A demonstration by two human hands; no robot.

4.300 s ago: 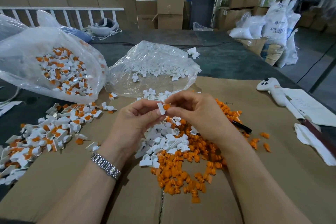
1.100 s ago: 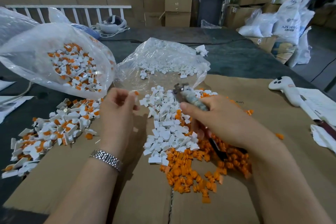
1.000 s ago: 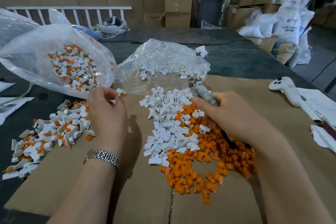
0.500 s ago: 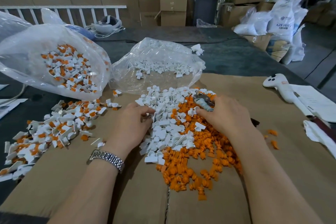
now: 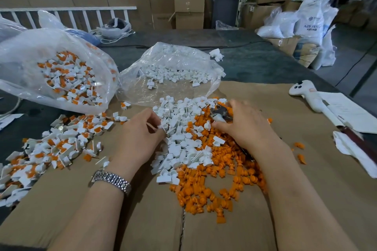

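Left hand (image 5: 140, 138) is curled at the near-left edge of the white pile (image 5: 183, 134), fingertips pinching one white cap (image 5: 163, 127). Right hand (image 5: 244, 126) is wrapped round a metal tool (image 5: 220, 112), whose tip sticks out where the white pile meets the orange pile (image 5: 214, 185). Watch (image 5: 111, 179) on the left wrist. Both piles lie on the cardboard (image 5: 306, 199), dead centre in my view. To the left is a heap of assembled white-and-orange parts (image 5: 61, 140), and behind it a clear bag (image 5: 67, 79) of the same. A second clear bag (image 5: 173, 71), white caps only, sits just behind the white pile. On the right a white controller (image 5: 306, 96) lies beside a paper sheet (image 5: 346, 110), print too small for me to read. The only writing I can make out is on a white sack (image 5: 310, 24) at far right: "ADS RES…", rest illegible.
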